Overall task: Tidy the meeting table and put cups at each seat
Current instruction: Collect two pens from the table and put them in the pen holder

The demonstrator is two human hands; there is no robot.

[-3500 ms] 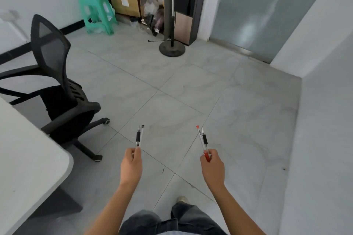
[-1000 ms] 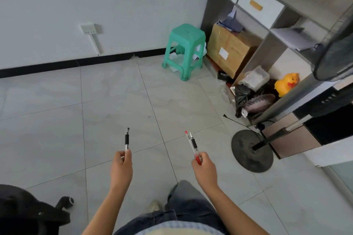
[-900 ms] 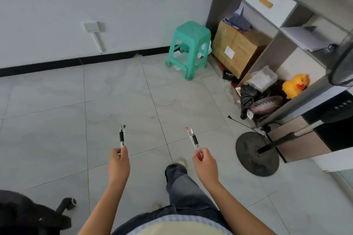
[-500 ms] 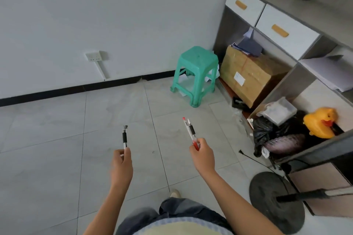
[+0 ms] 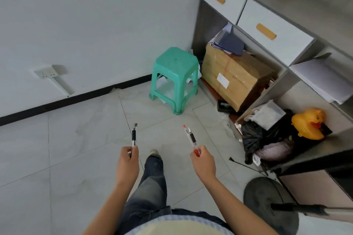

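My left hand point(image 5: 127, 162) grips a single black pen point(image 5: 134, 135) that points up and away over the tiled floor. In my right hand point(image 5: 203, 162) I hold two pens together, one red and one black point(image 5: 191, 137), also pointing away. Both hands are held out in front of me at about the same height. No meeting table and no cups are in view.
A green plastic stool point(image 5: 174, 78) stands against the wall ahead. To the right is a grey shelf unit with drawers point(image 5: 267, 23), a cardboard box point(image 5: 235, 78), a black bag point(image 5: 256, 139) and a yellow duck toy point(image 5: 309, 123). A fan's round base point(image 5: 267, 202) sits at lower right.
I have walked away from the table and office chair and turned toward the shelf unit; the stool and box now look closer. Both hands still hold their pens the same way.
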